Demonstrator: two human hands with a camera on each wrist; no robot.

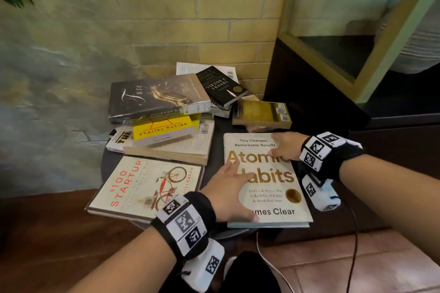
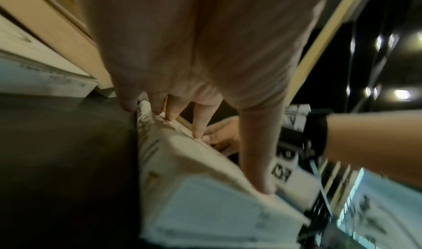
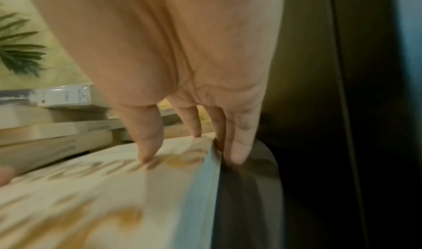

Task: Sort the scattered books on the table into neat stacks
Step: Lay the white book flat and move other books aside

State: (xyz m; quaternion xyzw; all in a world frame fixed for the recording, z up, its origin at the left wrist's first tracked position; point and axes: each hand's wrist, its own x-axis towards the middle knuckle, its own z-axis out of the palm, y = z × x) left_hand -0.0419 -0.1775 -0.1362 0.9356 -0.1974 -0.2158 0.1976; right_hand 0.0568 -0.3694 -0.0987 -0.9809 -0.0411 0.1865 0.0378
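A cream book titled Atomic Habits (image 1: 273, 197) lies flat on the dark round table (image 1: 217, 149), at its near right. My left hand (image 1: 226, 185) rests on the cover's left part, fingers stretched along the spine edge and thumb at the near edge. In the left wrist view the left hand's fingertips (image 2: 169, 119) touch the book (image 2: 205, 207) at its spine edge. My right hand (image 1: 285, 147) touches the far right part of the cover. Its thumb (image 3: 148, 153) presses the cover (image 3: 91, 198), and two straight fingers (image 3: 237, 152) lie against the page edge.
Left of it lies $100 Startup (image 1: 142, 185). Behind stands an untidy pile: Fuse (image 1: 154, 96) on a yellow book (image 1: 164, 129) and a beige one (image 1: 181, 152). A black Viktor Frankl book (image 1: 221, 85) and an olive book (image 1: 262, 111) lie at the back. A dark cabinet (image 1: 309, 92) stands right.
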